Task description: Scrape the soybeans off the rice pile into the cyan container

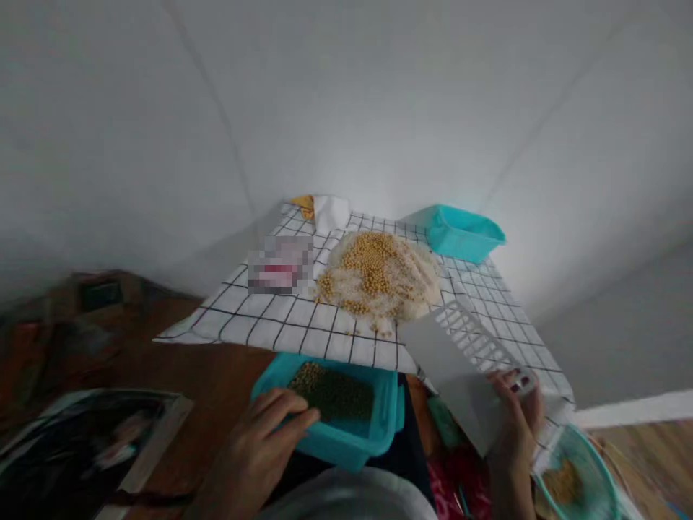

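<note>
My left hand (273, 426) is curled over the left rim of a teal plastic basket (346, 440) at my lap. Inside the basket lie dark green beans (343, 396) with some pale yellow beans (308, 375) at the far left corner. With my right hand (517, 415) I grip a flat whitish plastic panel (460, 375) by its slotted edge; it tilts over the table's front right edge. Beyond it, a heap of yellow beans mixed with white grains (373, 271) is spread on the table on what looks like a pale sheet.
A checked white cloth (243, 318) covers the table. A second teal basket (465, 235) stands at the back right, and white and yellow cloths (331, 213) at the back. A blurred-out item (281, 266) lies left. Low right is a greenish tub (579, 477); low left, a black-lined box (81, 448).
</note>
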A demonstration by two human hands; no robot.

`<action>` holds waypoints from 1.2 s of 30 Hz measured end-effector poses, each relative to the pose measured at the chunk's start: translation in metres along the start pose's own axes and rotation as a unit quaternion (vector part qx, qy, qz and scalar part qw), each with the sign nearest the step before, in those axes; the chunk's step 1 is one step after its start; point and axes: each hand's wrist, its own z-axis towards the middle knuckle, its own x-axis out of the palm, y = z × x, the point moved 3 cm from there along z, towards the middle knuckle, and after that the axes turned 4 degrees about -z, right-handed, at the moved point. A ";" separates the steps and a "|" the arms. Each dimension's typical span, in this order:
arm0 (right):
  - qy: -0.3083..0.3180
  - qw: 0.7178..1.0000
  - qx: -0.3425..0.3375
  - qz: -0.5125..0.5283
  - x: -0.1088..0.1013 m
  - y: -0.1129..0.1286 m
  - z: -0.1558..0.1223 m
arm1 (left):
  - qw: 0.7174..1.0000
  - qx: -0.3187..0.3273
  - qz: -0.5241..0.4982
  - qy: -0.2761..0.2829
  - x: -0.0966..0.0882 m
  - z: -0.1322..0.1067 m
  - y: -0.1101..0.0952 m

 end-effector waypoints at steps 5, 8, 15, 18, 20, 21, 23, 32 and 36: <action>0.032 0.998 -0.023 -0.045 0.005 0.008 -0.011 | 1.000 0.008 0.017 0.004 -0.003 0.002 -0.004; 0.055 0.997 -0.023 -0.056 0.012 0.009 -0.013 | 0.999 0.021 0.034 0.003 -0.006 0.007 -0.007; 0.089 0.994 -0.034 -0.056 0.024 0.007 -0.013 | 0.999 0.021 0.029 -0.015 -0.009 0.015 -0.014; 0.104 0.991 -0.046 -0.063 0.028 0.008 -0.016 | 1.000 0.014 0.025 -0.005 -0.009 0.016 -0.014; 0.106 0.992 -0.043 -0.058 0.030 0.009 -0.017 | 0.999 0.022 0.029 -0.003 -0.010 0.016 -0.014; 0.106 0.992 -0.039 -0.051 0.031 0.010 -0.018 | 0.999 0.025 0.031 -0.006 -0.010 0.016 -0.014; 0.105 0.993 -0.034 -0.039 0.033 0.012 -0.019 | 0.999 0.026 0.032 -0.011 -0.009 0.015 -0.012; 0.137 0.988 -0.042 -0.059 0.050 0.016 -0.024 | 0.996 0.058 0.055 -0.038 -0.018 0.029 -0.023; 0.177 0.978 -0.073 -0.077 0.068 0.016 -0.028 | 0.996 0.052 0.067 -0.039 -0.025 0.030 -0.017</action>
